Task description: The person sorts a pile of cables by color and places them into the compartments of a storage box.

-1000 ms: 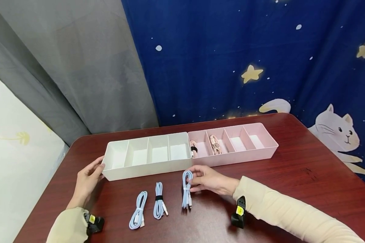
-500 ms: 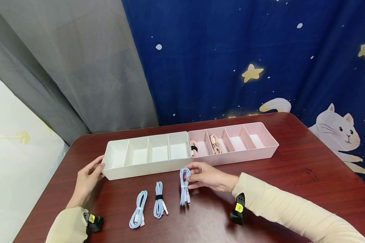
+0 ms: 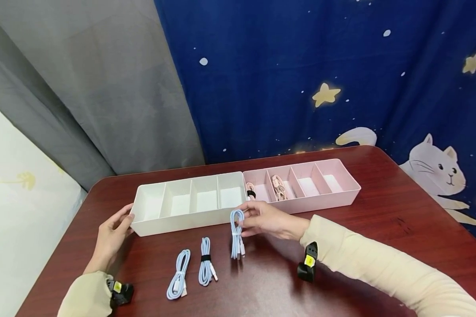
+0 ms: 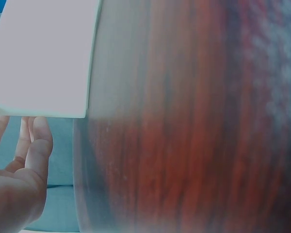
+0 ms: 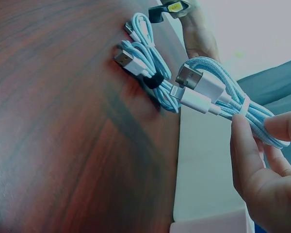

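Note:
My right hand (image 3: 266, 219) pinches a coiled light-blue charging cable (image 5: 250, 114) between thumb and fingers, in front of the boxes. A white tie binds its coil, and its two metal plugs point away from the hand in the right wrist view. My left hand (image 3: 113, 233) rests its fingers and thumb against the left end of the white divided box (image 3: 190, 221), seen also in the left wrist view. Two more blue cables lie on the table: one with a white tie (image 3: 178, 275), the other with a black strap (image 3: 206, 262).
A pink divided box (image 3: 321, 203) stands end to end with the white one; pink cables (image 3: 279, 188) lie in its two left compartments. The dark red table (image 3: 381, 237) ends at a blue curtain (image 3: 262, 88) and a grey curtain (image 3: 103, 88) behind.
The right hand has carried the held blue cable up and a little left, toward the white box. My left hand stays at the box's end.

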The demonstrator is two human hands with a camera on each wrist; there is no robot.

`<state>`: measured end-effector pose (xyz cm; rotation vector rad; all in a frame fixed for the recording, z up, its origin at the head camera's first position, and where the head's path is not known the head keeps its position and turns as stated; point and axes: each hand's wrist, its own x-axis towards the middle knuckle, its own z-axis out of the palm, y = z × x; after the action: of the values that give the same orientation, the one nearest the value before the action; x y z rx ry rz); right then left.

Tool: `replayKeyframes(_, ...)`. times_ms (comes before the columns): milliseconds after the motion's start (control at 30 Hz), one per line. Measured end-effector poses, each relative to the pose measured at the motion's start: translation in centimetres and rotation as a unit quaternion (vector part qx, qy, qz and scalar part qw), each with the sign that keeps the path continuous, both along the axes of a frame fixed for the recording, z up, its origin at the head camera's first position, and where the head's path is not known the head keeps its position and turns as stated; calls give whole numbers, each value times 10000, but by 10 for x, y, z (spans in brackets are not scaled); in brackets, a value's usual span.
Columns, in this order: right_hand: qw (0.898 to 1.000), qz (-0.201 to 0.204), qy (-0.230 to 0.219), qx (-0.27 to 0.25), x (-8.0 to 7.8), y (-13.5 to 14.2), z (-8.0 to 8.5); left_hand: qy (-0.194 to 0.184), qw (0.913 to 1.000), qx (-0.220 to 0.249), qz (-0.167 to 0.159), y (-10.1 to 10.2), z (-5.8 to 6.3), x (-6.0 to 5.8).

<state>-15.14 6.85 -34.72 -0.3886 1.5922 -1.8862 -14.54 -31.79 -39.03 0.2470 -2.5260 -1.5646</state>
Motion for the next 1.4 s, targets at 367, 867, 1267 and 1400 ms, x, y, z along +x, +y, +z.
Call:
replayKeyframes(367, 9995, -102, 221, 180, -6, -2, 10, 138, 9999, 45, -27, -1, -1, 0)
replayKeyframes(867, 9980, -248, 508, 283, -23, -23, 21, 45, 10000, -2, 41, -1, -1, 3)
replayKeyframes(1267, 9941, -667, 789, 316, -48, -10, 44, -53, 9999, -31, 116, 0, -1, -1)
replayKeyframes(1400, 9939, -730, 790, 236, -54, -8, 49, -48, 9999, -60, 99, 1, -1, -1)
